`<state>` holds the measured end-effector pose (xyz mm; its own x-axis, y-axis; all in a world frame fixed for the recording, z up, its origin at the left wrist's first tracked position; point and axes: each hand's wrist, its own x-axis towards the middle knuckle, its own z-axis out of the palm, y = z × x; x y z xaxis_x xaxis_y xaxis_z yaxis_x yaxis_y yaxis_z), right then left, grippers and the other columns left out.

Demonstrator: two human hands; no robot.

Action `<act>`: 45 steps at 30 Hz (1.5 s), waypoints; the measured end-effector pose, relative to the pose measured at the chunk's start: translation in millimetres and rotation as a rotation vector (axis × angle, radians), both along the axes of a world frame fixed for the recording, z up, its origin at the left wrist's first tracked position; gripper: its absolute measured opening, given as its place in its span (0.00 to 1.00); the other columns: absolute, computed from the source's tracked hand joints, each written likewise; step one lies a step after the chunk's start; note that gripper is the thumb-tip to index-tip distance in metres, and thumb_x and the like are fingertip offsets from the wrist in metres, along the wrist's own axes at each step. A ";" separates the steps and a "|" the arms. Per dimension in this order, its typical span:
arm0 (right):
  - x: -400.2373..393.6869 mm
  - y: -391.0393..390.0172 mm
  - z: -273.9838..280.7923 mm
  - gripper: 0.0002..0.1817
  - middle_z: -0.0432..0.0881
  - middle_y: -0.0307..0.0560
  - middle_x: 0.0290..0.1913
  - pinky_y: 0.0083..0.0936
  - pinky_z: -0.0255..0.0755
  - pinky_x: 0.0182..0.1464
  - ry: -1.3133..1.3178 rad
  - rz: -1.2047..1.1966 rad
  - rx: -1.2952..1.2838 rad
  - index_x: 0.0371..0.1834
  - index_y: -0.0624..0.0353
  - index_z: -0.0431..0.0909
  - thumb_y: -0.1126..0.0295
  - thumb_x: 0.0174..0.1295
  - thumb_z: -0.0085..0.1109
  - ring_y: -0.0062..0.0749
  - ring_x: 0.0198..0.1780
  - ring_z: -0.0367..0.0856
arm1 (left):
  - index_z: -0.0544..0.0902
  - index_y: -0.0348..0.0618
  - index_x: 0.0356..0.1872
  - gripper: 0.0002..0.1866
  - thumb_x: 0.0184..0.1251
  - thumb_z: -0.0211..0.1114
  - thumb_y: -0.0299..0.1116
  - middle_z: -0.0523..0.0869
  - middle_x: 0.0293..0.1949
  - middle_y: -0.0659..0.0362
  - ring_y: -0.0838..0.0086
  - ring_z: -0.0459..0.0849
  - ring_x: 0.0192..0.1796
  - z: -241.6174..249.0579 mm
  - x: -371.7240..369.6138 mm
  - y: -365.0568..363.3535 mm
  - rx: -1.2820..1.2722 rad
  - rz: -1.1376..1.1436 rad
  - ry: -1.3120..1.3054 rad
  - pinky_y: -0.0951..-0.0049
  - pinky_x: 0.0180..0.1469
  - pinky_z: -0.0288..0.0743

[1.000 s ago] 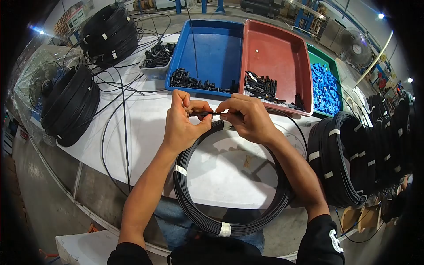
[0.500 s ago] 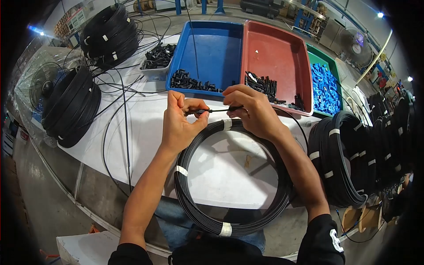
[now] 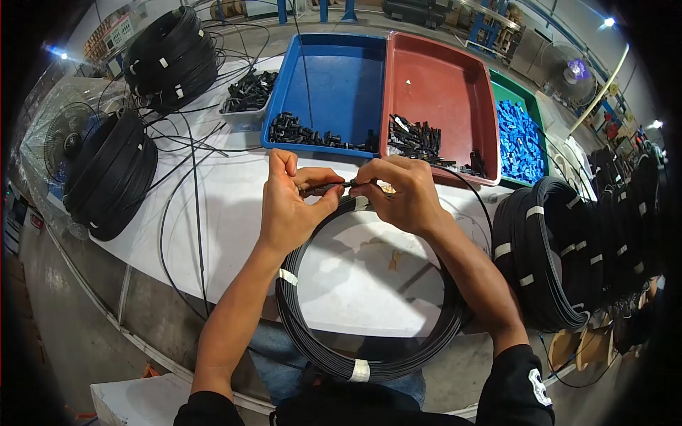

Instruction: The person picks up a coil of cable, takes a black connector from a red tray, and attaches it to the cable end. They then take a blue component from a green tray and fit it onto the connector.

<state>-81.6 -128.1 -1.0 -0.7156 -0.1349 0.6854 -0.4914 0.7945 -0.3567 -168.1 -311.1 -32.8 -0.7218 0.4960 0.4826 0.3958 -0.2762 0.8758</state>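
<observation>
A thin black cable end (image 3: 348, 184) spans the small gap between my two hands, above the far rim of a cable coil. My left hand (image 3: 293, 199) pinches a slim black piece on it between thumb and fingers. From the other side my right hand (image 3: 403, 193) grips the cable, with thumb and fingertips pressed together. The fingers cover most of what they hold, so the joint's detail cannot be made out. Below the hands, the black cable coil (image 3: 290, 305), bound with white tape, rests at the table's front edge and over my lap.
Behind the hands stand a blue tray (image 3: 334, 78) and a red tray (image 3: 444, 85) with black connector parts, and a green tray (image 3: 503, 82) with blue parts. A clear tub (image 3: 245, 121) of black parts sits left. Cable coils (image 3: 110, 174) (image 3: 547, 255) flank the white table (image 3: 234, 213).
My right hand has moved left and slightly down, toward my left hand. The stretch of cable showing between them is much shorter. Both hands keep their pinch.
</observation>
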 end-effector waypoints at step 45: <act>-2.3 1.3 1.1 0.09 0.83 0.47 0.28 0.36 0.75 0.32 0.025 0.056 0.026 0.29 0.61 0.79 0.87 0.47 0.63 0.43 0.29 0.82 | 0.54 0.44 0.40 0.29 0.57 0.71 0.16 0.89 0.41 0.44 0.71 0.89 0.44 0.6 11.0 -2.9 -0.013 0.058 0.153 0.70 0.53 0.84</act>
<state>-83.9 -126.8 0.0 -0.6889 -0.1925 0.6988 -0.5440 0.7745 -0.3230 -157.1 -314.0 -32.2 -0.6682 0.4624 0.5828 0.5398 -0.2378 0.8075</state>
